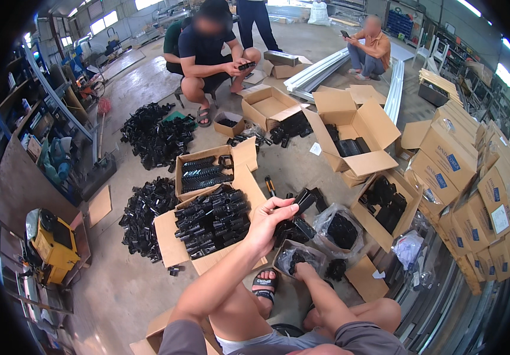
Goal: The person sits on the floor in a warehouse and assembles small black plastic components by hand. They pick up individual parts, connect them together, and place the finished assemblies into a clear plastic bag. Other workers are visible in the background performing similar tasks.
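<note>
Raised in front of me, my left hand is closed around a black elongated part, thumb and fingers pinching its near end. Lower down, my right hand reaches into a small bag-lined box with small black pieces in it; its fingers are hidden there. Beside that box stands a clear plastic bag full of small black pieces. To the left of my left hand, an open carton holds stacked black parts in rows. A yellow-and-black handled tool lies beyond my left hand.
Heaps of black parts lie on the floor at left. Open cartons stand ahead and right, with stacked closed cartons at far right. A crouching person handles a black part; another person sits holding a phone.
</note>
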Tool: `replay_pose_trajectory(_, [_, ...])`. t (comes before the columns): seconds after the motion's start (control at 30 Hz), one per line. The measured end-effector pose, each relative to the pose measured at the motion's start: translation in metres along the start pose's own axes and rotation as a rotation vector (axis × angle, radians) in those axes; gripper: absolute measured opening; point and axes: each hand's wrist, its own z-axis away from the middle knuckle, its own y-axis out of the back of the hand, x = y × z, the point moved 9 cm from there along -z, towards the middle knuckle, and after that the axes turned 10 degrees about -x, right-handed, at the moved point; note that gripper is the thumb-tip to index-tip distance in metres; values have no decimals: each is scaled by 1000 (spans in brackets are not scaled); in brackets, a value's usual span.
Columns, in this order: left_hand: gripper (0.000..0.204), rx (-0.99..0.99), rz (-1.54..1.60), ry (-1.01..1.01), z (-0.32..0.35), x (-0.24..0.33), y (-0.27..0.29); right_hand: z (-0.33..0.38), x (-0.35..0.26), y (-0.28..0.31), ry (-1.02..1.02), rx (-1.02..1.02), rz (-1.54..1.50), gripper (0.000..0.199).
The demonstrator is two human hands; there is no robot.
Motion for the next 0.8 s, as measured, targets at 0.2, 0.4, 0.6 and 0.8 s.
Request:
replay_pose_trajectory(0.2, [19,-9,-247,58,-24,-23,-4,39,19,38,33,64,128,28])
replay_pose_trajectory(0.4, [15,-39,-185,-79,2,-1,-16,77,-14,98,49,64,384,25])
replay_pose_trajectory(0.6, [13,-45,-194,-56,-8,-10,-16,92,-16,126,86,59,381,25])
replay_pose_trajectory(0.8, [21,-10,-152,-13,-5,-11,-9,178,-62,236,525,332,-98,24])
